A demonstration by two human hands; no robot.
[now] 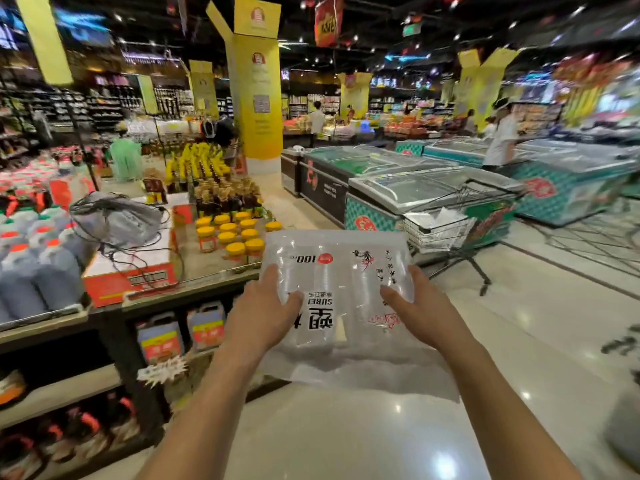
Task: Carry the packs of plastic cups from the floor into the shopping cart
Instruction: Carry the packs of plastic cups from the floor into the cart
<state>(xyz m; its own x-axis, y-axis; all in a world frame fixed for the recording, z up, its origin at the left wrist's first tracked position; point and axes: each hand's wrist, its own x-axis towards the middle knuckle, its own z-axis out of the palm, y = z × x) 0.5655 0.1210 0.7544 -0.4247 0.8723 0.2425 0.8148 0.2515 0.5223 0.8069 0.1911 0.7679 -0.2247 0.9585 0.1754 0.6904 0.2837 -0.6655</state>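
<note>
Thumbs lie on top and fingers curl round the side edges: left hand [263, 308] and right hand [417, 304] grip the pack of plastic cups [334, 271], held above the floor, short of the shopping cart [446, 220]. Judged light, soft-wrapped, slippery and crushable; the side edges suit. Print reads inverted: "100", "SUBEI".

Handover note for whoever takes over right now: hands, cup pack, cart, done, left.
Left hand and right hand: each has a grip on one side of the pack of plastic cups, held in the air.
Shopping cart: ahead right, beside a freezer; something clear lies in it, perhaps another pack.
Done: this pack is off the floor.
Left: set it in the cart; floor packs not in view.
</note>
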